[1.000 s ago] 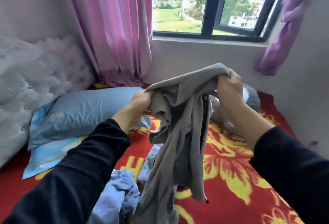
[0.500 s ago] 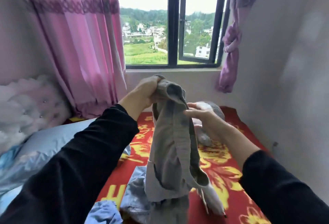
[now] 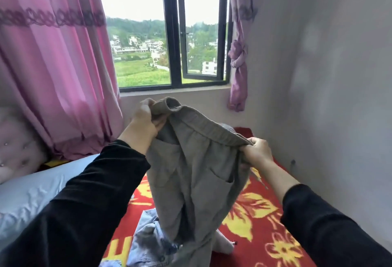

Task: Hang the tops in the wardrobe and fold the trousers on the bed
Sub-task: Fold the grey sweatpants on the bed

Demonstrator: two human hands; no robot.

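Observation:
Grey trousers (image 3: 191,181) hang in the air above the bed (image 3: 265,224), stretched by their elastic waistband with a back pocket facing me. My left hand (image 3: 146,118) grips the waistband's upper left end. My right hand (image 3: 256,152) pinches its lower right end. The legs droop onto the red and yellow flowered bedcover. A light blue denim garment (image 3: 148,243) lies crumpled on the bed under the trousers. The wardrobe is out of view.
A blue pillow (image 3: 31,192) lies at the left by a tufted headboard (image 3: 17,139). Pink curtains (image 3: 53,65) flank the window (image 3: 174,33) straight ahead. A bare wall (image 3: 328,75) runs close along the bed's right side.
My view has risen from the bed toward the window. My hands have spread apart, and the bunched grey garment is now stretched out along its waistband.

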